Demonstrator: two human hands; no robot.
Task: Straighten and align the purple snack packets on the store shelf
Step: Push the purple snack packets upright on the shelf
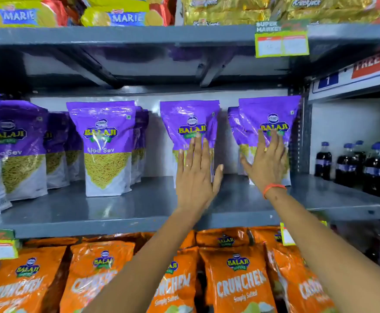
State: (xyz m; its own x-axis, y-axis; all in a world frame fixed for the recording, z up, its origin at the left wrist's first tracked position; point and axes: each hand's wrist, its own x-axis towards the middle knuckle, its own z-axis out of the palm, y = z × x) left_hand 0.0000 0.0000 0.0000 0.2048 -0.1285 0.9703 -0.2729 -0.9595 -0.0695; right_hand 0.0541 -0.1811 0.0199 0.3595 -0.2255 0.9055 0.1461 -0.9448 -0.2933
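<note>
— How many stacks of purple packets do you make out on that middle shelf (pixel 76 206)?

— Five, going left to right. One at the far left edge (pixel 13 150), partly cut off, with more packets standing behind it. Then a second stack (pixel 106 147), its front packet upright and facing out. Then a third (pixel 190 123) and a fourth, rightmost one (pixel 269 123) against the post. Each front packet is a clear-windowed pouch with thin yellow strands inside.

— And the hands?

— Two. The left hand (pixel 194 175) is spread flat, fingers straight, palm laid on the front of the third packet, gripping nothing. The right hand (pixel 267 163), with an orange band (pixel 273 188) at the wrist, is likewise flat and open against the rightmost packet.

— What else?

— Further right, about five dark bottles (pixel 351 166) with blue caps stand in the next bay. Above, yellow biscuit packs (pixel 19 14) and gold packs (pixel 229 10); below, a row of orange packets (pixel 238 276).
</note>
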